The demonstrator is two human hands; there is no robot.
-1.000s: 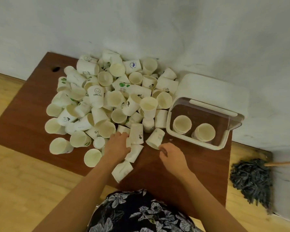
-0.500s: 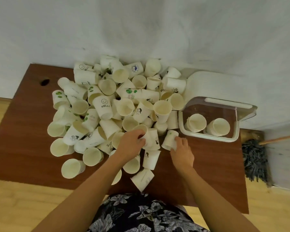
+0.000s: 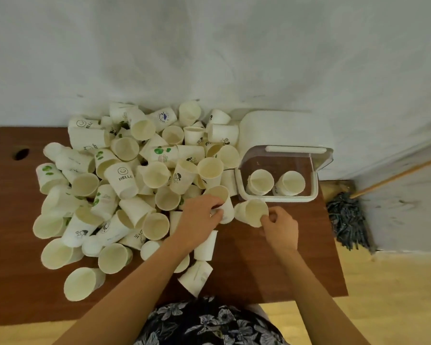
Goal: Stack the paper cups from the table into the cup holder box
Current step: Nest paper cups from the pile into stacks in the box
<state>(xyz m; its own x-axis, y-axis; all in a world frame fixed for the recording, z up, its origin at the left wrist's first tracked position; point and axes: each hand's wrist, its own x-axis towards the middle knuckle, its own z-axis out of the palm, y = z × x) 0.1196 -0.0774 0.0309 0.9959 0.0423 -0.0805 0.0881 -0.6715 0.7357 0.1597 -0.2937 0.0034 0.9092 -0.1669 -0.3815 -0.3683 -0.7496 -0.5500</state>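
Table [image 3: 259,275]: both hands pinch cups

White paper cups [image 3: 125,180], some green-dotted, on a reddish-brown table [image 3: 8,220].

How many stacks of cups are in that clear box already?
2: one stack on the left side of the box, one stack on its right. How many cups each holds is hidden.
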